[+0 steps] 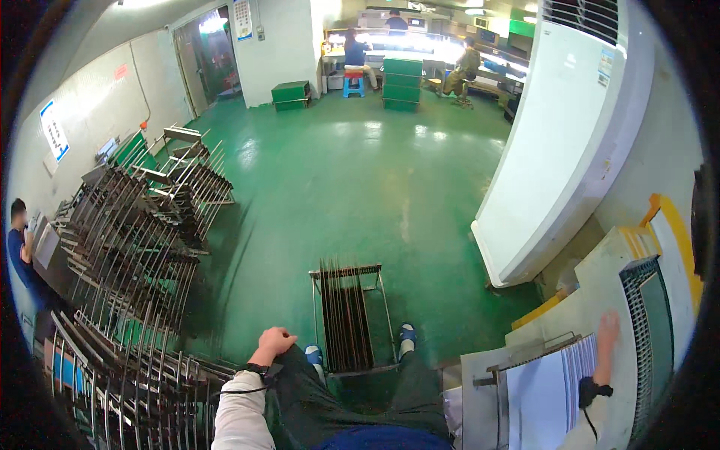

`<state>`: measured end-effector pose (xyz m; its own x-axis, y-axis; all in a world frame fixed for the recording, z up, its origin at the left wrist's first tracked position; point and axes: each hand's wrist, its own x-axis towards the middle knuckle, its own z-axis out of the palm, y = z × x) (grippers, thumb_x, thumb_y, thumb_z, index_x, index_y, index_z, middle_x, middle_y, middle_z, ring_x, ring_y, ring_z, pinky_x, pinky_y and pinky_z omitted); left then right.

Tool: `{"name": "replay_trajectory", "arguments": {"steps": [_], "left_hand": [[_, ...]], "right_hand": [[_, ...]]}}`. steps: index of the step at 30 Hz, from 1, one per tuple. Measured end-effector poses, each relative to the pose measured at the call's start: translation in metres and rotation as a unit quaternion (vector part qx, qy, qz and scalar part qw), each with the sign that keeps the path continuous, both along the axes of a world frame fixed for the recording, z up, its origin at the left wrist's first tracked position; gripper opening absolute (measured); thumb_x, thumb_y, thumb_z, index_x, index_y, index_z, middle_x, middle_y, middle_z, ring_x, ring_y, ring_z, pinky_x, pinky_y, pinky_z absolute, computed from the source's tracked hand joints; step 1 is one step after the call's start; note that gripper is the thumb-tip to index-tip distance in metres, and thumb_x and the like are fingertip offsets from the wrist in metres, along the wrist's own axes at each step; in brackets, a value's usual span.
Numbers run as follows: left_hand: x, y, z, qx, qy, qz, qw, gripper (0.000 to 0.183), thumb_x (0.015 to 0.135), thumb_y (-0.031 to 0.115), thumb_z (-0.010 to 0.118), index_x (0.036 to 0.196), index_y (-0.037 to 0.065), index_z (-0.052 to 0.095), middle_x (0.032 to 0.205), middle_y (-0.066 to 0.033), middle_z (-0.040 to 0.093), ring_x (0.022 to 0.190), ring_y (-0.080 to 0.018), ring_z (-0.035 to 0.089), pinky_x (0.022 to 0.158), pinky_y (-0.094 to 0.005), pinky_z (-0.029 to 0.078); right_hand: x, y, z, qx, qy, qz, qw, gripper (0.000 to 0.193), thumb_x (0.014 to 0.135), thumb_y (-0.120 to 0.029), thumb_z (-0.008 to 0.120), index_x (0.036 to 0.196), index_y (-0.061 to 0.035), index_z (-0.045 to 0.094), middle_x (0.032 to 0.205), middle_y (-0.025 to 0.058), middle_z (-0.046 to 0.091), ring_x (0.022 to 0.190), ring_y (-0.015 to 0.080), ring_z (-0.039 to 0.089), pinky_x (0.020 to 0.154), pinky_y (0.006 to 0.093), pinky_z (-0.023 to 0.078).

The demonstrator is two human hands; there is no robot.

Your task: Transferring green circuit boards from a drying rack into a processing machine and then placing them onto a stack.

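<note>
My left hand (pixel 278 341) rests on my left knee, its fingers curled in and nothing visible in them. On my right side, my right hand (pixel 608 333) is smeared by motion, so its fingers cannot be made out. It is beside the far end of a stack of white sheets or panels (pixel 541 394) that stand on edge in a metal holder (pixel 487 381). Between my feet, on the floor, is a metal rack (pixel 381 296) with a row of thin dark upright panels (pixel 347 322) in it.
Metal racks with many rods (pixel 127 240) crowd the left side. A machine with a dark toothed strip (pixel 641 337) stands at my right, near a tall white cabinet unit (pixel 559 142). Green boxes (pixel 402 84) and seated people are far ahead; another person (pixel 26 255) is at far left.
</note>
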<state>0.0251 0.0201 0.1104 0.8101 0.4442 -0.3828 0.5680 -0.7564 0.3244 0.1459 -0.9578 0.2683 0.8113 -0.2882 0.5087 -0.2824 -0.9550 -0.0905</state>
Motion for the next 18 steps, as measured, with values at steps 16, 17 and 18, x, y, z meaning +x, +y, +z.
{"name": "replay_trajectory", "arguments": {"steps": [16,17,18], "left_hand": [[-0.015,-0.017,-0.001,0.088,-0.115,0.006,0.989,0.033,0.078,0.04,0.065,0.08,0.008,0.072,0.091,-0.0122,0.066,0.093,-0.0332,0.06,0.081,-0.0452,0.05],[-0.013,-0.019,-0.001,0.082,-0.117,0.006,0.99,0.032,0.078,0.039,0.065,0.08,0.008,0.072,0.091,-0.0121,0.066,0.092,-0.0331,0.06,0.081,-0.0451,0.05],[-0.016,-0.019,0.001,0.078,-0.119,0.009,0.99,0.031,0.078,0.038,0.065,0.08,0.008,0.072,0.09,-0.0118,0.066,0.092,-0.033,0.06,0.08,-0.045,0.05]], "right_hand": [[0.125,0.527,-0.146,0.468,0.303,0.292,0.777,0.037,0.093,-0.03,0.062,0.11,0.0021,0.067,0.103,0.0074,0.069,0.094,0.0152,0.061,0.084,0.0302,0.047],[0.124,0.538,-0.165,0.47,0.326,0.29,0.768,0.038,0.093,-0.032,0.063,0.111,0.0017,0.067,0.103,0.0072,0.069,0.094,0.0151,0.061,0.084,0.0304,0.047],[0.121,0.554,-0.172,0.474,0.347,0.285,0.758,0.042,0.091,-0.035,0.064,0.11,0.0015,0.068,0.102,0.009,0.07,0.094,0.0166,0.063,0.084,0.031,0.048]]}}
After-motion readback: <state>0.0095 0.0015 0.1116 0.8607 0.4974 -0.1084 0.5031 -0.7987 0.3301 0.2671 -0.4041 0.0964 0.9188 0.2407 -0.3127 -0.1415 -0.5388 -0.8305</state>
